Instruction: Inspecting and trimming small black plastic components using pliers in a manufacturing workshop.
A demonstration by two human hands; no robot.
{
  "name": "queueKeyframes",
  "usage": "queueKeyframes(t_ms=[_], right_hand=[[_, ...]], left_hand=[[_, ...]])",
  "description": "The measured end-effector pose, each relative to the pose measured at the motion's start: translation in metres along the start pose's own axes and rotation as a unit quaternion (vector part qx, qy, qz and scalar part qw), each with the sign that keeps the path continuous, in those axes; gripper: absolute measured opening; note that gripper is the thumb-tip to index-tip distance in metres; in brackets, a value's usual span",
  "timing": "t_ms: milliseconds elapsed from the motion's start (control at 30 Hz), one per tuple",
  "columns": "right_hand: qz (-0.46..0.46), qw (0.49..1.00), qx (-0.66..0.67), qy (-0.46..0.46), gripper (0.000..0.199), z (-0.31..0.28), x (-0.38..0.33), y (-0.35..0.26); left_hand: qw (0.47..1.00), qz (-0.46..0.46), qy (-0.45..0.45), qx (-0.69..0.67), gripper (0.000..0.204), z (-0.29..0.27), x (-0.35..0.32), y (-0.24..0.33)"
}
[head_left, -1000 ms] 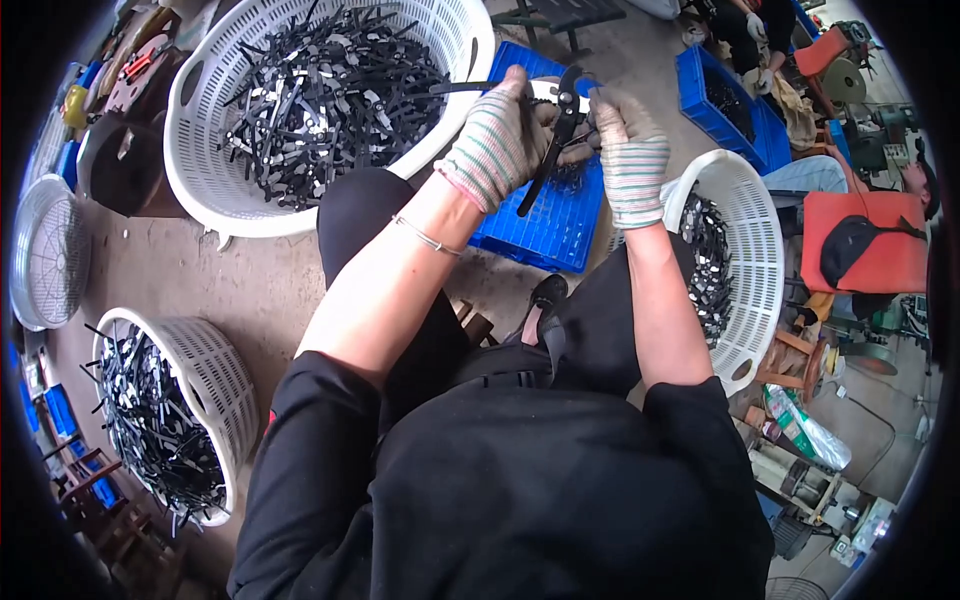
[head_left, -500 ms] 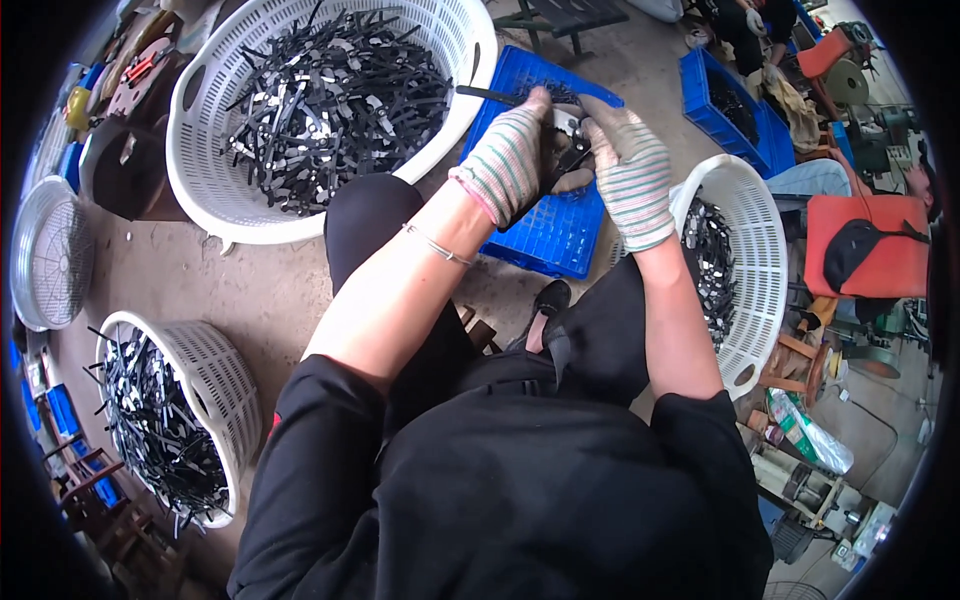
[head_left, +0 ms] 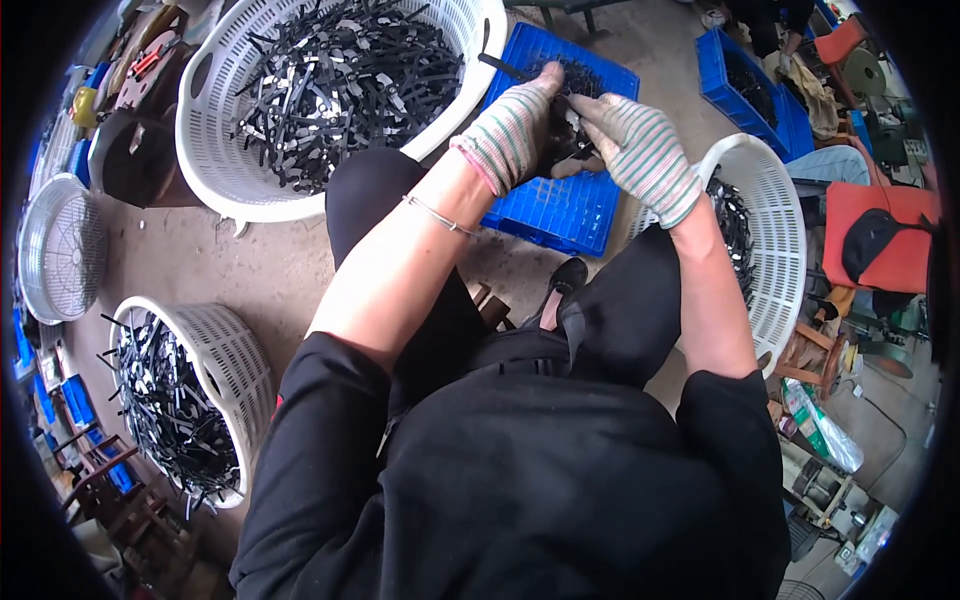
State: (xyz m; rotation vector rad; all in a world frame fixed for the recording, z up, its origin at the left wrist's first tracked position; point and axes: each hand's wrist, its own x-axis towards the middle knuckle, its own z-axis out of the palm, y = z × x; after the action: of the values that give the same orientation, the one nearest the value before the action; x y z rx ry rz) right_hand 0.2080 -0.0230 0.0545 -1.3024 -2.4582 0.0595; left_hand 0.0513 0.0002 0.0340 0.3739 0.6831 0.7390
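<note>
My left hand [head_left: 512, 130], in a striped knit glove with bare fingertips, is closed around a dark piece over the blue crate [head_left: 560, 220]. From this hand's far side a black strip [head_left: 503, 68] sticks out to the left, thumb on top. My right hand [head_left: 640, 150], gloved alike, brings thumb and fingers together against the same dark piece; what they pinch is hidden. Loose thin black bits [head_left: 585, 75] lie in the crate's far part. A large white basket [head_left: 205, 150] to the left is heaped with black strips and metal-looking pieces.
A second white basket [head_left: 235, 350] of black strips stands lower left, a third [head_left: 785, 240] beside my right knee. A metal mesh basket [head_left: 62, 250] is at far left. Far right are blue crates [head_left: 745, 85], a red chair [head_left: 880, 235] and machinery [head_left: 825, 490]. Another person sits at the top right.
My right hand has shifted slightly right and tilted, its fingertips now pointing left into the held piece. A pale patch between the hands is now mostly covered. The whole view has shifted slightly.
</note>
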Motion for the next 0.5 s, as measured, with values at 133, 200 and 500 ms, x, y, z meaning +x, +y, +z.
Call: queueKeyframes(t_ms=[133, 200, 500], right_hand=[[-0.011, 0.999, -0.025, -0.043, 0.022, -0.003, 0.007, -0.008], [-0.008, 0.998, -0.039, -0.042, 0.023, -0.007, 0.003, -0.004], [0.157, 0.953, -0.025, 0.259, 0.024, -0.052, -0.010, -0.048]], left_hand=[[0.998, -0.030, -0.049, -0.034, 0.030, -0.021, 0.015, -0.008], [0.994, -0.084, -0.063, -0.038, 0.029, -0.015, 0.015, -0.008], [0.958, 0.178, 0.095, -0.205, 0.040, -0.028, 0.033, 0.011]])
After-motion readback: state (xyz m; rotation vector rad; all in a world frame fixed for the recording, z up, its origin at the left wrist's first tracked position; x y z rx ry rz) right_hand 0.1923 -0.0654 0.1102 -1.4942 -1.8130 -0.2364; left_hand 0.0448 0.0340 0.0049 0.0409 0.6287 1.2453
